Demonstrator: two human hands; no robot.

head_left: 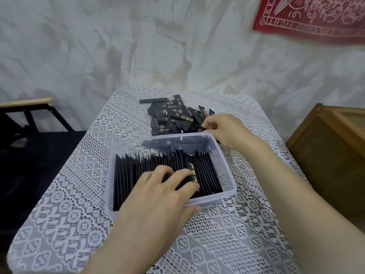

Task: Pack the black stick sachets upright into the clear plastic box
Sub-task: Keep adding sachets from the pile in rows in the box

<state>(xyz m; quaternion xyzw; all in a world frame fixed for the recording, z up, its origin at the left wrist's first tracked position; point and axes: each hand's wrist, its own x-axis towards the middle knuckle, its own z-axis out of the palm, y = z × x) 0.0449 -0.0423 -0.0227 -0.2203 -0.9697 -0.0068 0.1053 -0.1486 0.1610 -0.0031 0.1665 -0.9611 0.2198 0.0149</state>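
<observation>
- Centre of table: clear plastic box (224, 157), open top, sitting on the lace tablecloth (79, 214).
- Inside the box, the packed sachets (138, 173) stand on edge in one tight row from the left wall almost to the right wall.
- One gold-print sachet (192, 169) in that row is turned face up and leans across its neighbours.
- At the far end of the box, behind the row, a few flat sachets (167, 142) lie on the floor.
- My left hand (158, 194) reaches over the near wall. Its fingers are bent, with the tips pressing on the tops of the row beside the gold-print one. The thumb is outside, against the near wall. Nothing is gripped.
- My right hand (225, 127) is just past the far right corner of the box, fingers curled, pinching a loose sachet (194, 127) by its end.
- That one sits at the near edge of the loose pile (173, 115), a jumbled black heap just behind the box.
- Right of the table is a wooden cabinet (325, 155).
- Left of it is a dark chair with a pale wooden armrest (25, 100).
- A crumpled white backdrop (138, 46) hangs behind, with a red banner (316, 16) at the top right.
</observation>
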